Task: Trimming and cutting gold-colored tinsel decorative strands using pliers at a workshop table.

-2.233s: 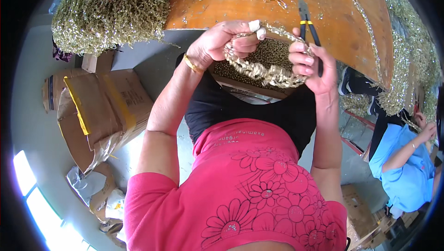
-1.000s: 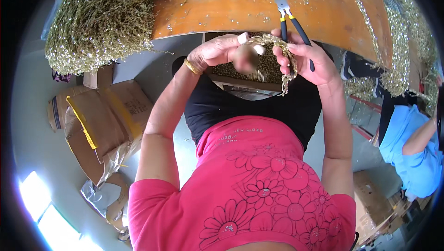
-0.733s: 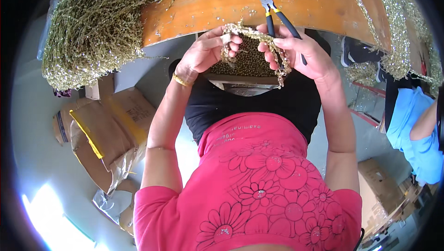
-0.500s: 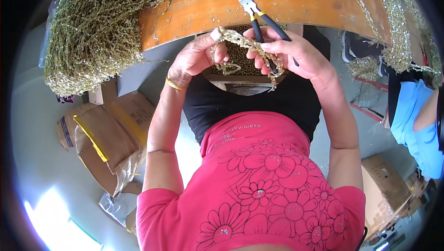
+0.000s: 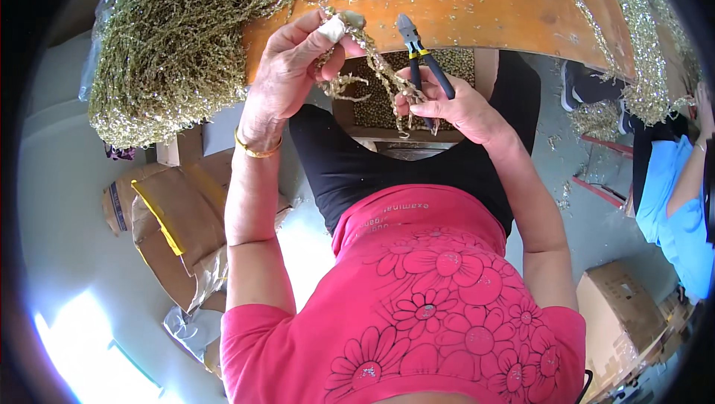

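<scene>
the left hand (image 5: 292, 63), fingers curled, pinches a gold strand (image 5: 382, 69); the right hand (image 5: 458, 110) grasps it and pliers (image 5: 414, 46).

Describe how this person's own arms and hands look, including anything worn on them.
Short pink sleeves, a gold-toned bracelet at the left wrist, and white wrapping on the thumb of the left hand. The right hand shows no jewellery.

strand (image 5: 382, 67) rough/glittery, plier head (image 5: 407, 26) smooth metal, tbl (image 5: 514, 9) glossy wood.
</scene>
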The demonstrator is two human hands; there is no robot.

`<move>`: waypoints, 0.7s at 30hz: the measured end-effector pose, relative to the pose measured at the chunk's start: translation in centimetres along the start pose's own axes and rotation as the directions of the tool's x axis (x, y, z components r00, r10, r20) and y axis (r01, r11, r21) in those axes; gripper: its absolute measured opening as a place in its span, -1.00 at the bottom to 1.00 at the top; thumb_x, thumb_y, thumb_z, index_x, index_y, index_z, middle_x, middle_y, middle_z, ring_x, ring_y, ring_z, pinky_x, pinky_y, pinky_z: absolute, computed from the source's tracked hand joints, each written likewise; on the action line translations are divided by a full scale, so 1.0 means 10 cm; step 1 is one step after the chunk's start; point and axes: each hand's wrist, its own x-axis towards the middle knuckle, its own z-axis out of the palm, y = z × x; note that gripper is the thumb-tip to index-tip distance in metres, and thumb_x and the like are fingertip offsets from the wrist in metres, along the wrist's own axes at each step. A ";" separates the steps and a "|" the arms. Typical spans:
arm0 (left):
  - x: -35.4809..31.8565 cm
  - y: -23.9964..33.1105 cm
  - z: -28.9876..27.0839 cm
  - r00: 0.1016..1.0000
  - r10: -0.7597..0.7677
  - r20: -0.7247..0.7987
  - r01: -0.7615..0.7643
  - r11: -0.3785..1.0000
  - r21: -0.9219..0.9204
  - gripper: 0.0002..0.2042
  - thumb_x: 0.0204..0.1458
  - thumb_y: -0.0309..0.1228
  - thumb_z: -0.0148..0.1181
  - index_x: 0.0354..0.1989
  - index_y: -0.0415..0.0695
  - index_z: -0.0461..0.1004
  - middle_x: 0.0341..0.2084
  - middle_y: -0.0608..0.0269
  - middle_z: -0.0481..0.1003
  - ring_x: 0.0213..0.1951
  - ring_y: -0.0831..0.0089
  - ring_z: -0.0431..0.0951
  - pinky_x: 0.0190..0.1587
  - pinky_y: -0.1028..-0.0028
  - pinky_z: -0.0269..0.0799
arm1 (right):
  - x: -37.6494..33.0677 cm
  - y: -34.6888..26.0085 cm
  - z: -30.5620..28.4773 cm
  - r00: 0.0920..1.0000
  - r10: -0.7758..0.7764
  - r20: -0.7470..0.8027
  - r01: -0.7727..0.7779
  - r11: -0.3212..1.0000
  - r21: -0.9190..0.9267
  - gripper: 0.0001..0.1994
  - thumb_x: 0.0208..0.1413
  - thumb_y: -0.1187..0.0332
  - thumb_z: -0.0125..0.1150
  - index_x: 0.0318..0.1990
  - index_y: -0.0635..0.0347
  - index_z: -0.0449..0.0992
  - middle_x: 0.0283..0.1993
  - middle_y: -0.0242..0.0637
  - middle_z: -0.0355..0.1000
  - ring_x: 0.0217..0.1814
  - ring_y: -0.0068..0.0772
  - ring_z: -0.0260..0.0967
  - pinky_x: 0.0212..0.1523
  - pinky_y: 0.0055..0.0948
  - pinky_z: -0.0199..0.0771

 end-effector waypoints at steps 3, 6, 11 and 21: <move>-0.02 0.05 0.01 0.999 0.023 -0.032 -0.022 1.000 0.016 -0.75 0.09 -0.36 -0.06 -0.17 -0.27 0.38 -0.50 0.29 0.47 -0.65 0.69 0.18 -0.58 0.70 0.08 | 0.03 0.04 -0.02 0.999 0.007 -0.047 -0.008 1.000 -0.015 -0.55 0.00 0.54 0.01 0.09 0.28 0.12 -0.14 -0.20 0.34 -0.08 -0.33 0.36 -0.06 -0.49 0.31; -0.04 0.13 0.02 0.997 0.044 -0.069 -0.045 0.999 -0.003 -0.74 0.10 -0.38 -0.08 -0.15 -0.30 0.37 -0.50 0.26 0.47 -0.66 0.68 0.14 -0.57 0.69 0.08 | 0.05 0.06 -0.01 0.994 0.015 -0.111 -0.003 0.994 0.110 -0.56 0.04 0.52 -0.06 0.11 0.25 0.09 -0.09 -0.21 0.28 -0.03 -0.31 0.33 -0.07 -0.47 0.32; -0.06 0.23 0.00 0.982 0.112 -0.154 -0.113 0.994 0.003 -0.70 0.11 -0.35 -0.11 -0.07 -0.31 0.33 -0.47 0.28 0.45 -0.65 0.67 0.10 -0.58 0.70 0.05 | 0.06 0.07 -0.03 0.991 -0.089 -0.100 0.112 0.960 0.255 -0.57 0.05 0.44 -0.05 0.10 0.23 0.10 -0.11 -0.23 0.26 0.00 -0.27 0.29 -0.06 -0.33 0.32; -0.10 0.24 0.00 0.940 0.200 -0.276 -0.227 0.972 -0.068 -0.74 0.12 -0.36 -0.12 -0.13 -0.28 0.35 -0.49 0.27 0.45 -0.65 0.68 0.11 -0.58 0.68 0.05 | 0.02 -0.06 0.02 0.888 -0.253 -0.384 0.423 0.776 0.467 -0.71 0.07 0.38 -0.03 -0.03 0.16 0.25 -0.17 -0.26 0.28 -0.10 -0.37 0.28 -0.06 -0.24 0.33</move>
